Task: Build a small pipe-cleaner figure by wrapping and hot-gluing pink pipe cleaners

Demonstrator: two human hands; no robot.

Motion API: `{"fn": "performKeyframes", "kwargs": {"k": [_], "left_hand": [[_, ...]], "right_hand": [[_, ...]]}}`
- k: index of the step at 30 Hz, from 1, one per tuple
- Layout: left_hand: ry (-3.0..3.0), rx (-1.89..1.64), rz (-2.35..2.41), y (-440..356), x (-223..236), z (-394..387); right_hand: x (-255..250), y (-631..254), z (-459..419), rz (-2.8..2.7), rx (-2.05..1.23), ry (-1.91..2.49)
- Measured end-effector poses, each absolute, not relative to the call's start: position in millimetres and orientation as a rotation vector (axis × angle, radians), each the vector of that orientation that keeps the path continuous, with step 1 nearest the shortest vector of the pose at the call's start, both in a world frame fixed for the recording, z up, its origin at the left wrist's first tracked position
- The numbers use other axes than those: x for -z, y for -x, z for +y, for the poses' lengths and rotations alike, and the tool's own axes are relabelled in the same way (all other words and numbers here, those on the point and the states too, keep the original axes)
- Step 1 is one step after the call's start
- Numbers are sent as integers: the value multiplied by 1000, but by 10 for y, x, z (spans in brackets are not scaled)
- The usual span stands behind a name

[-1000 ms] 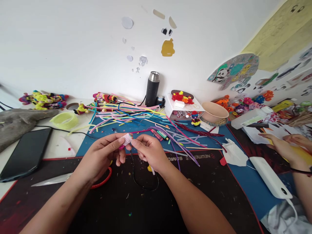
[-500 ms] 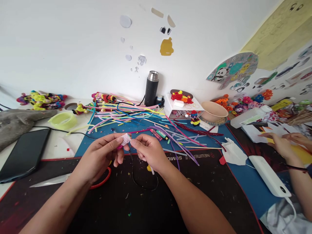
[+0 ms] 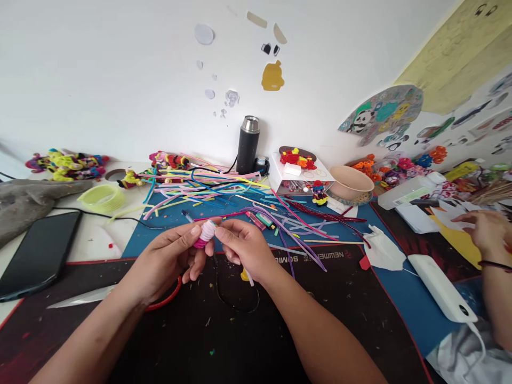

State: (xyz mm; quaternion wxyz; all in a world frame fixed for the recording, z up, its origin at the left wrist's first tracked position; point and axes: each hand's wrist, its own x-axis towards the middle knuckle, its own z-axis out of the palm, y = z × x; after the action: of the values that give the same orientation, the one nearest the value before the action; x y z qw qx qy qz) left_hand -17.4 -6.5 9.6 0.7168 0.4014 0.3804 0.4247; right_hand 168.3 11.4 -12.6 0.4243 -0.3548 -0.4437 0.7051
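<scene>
A small coil of pipe cleaner (image 3: 207, 231), pale pink above and magenta below, is pinched between the thumb and fingers of my left hand (image 3: 170, 256). My right hand (image 3: 244, 245) is closed at the coil's right side, thumb against its edge. From under that hand pokes the pale end of a pipe cleaner strand (image 3: 250, 278); the rest of it is hidden by the fingers. Scissors (image 3: 82, 297) with a red handle lie partly beneath my left wrist. A small yellow piece (image 3: 245, 274) sits just below my right hand.
Loose pipe cleaners (image 3: 208, 186) spread behind my hands. A black thermos (image 3: 248, 146) stands against the wall, near a white box (image 3: 300, 184). To the left lies a phone (image 3: 40, 256); to the right, a white power bank (image 3: 440, 288) and another person's hand (image 3: 486, 232) by papers.
The coil has turned a little in my left hand, showing more of its pale and magenta windings. My right hand stays beside it. The other person's hand at right has shifted over the papers.
</scene>
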Motion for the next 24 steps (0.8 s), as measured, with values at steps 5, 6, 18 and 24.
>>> {"fn": "performKeyframes", "kwargs": {"k": [5,6,18,24], "left_hand": [[-833,-959,764,168,-79,-96],[-816,-954,755,170,-78,-101],[-800,-980,836,116,-114,-100],[-876,-975,954,105,-121,-111]], "right_hand": [[109,-1705,114,-1118,-1849,805],[109,-1708,114,-1118,-1863,788],[159,-1687,127,-1033,-1857,780],[141,-1678,125,-1039,-1827,834]]}}
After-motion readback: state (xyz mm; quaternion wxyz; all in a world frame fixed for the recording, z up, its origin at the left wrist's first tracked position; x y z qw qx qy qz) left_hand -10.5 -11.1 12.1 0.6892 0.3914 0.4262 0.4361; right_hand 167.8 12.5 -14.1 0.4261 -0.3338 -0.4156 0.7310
